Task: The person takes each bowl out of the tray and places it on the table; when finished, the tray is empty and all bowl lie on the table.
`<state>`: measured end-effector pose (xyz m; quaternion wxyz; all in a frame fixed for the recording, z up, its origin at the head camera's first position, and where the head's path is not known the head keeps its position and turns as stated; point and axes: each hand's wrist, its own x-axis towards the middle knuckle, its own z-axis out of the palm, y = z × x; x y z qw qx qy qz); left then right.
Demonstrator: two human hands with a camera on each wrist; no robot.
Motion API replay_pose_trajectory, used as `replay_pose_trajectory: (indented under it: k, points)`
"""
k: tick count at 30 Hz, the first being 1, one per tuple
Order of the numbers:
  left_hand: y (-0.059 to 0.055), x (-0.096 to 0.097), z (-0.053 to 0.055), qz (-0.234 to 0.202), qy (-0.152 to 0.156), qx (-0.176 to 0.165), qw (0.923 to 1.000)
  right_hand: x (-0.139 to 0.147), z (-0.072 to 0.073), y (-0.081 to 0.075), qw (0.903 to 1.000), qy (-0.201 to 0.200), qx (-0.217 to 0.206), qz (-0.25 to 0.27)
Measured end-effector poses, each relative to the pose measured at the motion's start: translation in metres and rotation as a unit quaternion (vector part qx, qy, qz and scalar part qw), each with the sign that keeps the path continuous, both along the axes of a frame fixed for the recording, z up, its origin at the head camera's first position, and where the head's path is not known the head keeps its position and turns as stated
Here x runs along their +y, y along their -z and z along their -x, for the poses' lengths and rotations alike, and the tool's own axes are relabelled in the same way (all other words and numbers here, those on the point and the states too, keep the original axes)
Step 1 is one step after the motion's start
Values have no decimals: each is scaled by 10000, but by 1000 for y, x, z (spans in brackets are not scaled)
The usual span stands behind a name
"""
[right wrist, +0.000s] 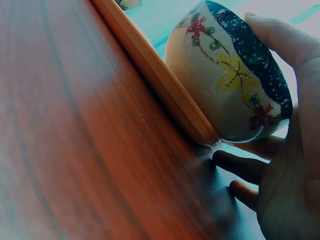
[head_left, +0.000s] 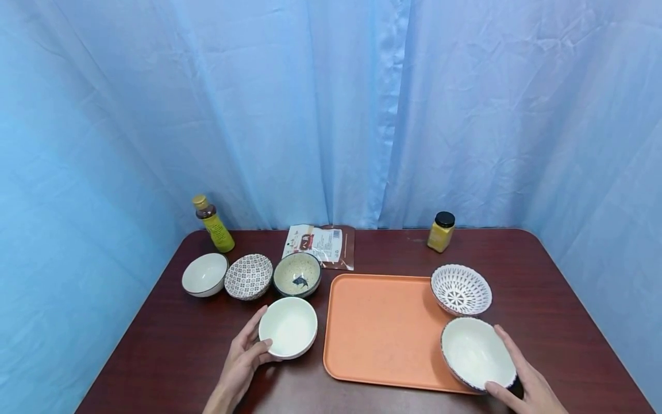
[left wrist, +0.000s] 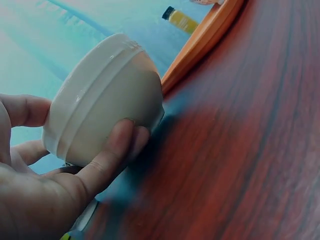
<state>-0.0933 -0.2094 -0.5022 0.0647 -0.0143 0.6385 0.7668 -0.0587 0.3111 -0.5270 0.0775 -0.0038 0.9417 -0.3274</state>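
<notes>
My left hand [head_left: 243, 359] grips a plain white bowl [head_left: 288, 329] left of the orange tray [head_left: 383, 333]. In the left wrist view the white bowl [left wrist: 100, 102] seems to be just off the table, with fingers at its side and underneath. My right hand [head_left: 530, 382] holds a larger bowl [head_left: 478, 352], white inside with a dark rim, over the tray's front right corner. Red and yellow flowers decorate the outside of this floral bowl [right wrist: 225, 75] in the right wrist view. Whether its base touches the tray is hard to see.
Behind the floral bowl, a patterned bowl [head_left: 460, 289] overlaps the tray's right edge. At left stand a white bowl [head_left: 205, 274], a grey-patterned bowl [head_left: 249, 276] and a fish-motif bowl [head_left: 289, 273]. Farther back are a bottle [head_left: 217, 230], a packet [head_left: 331, 244] and a yellow jar [head_left: 441, 234].
</notes>
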Motion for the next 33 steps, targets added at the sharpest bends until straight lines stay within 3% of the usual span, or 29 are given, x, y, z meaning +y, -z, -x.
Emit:
replay_pose_trajectory:
  k: [13,19,22,25,33]
  points:
    - [6,-2,2,-140,106,-235,9996,0,-1,2,10000,-3,82,19]
    - [2,-7,2,289,353,-374,9983,0,0,2,10000,5,75,1]
    - [-4,-11,2,663,145,-315,9972,0,1,1,10000,3,12,-3]
    - [-15,-17,1,1000,-252,-141,9946,0,1,0,10000,17,-56,-21]
    - [-54,-30,1,1774,-643,763,9791,1,2,1,9999,40,-73,-56]
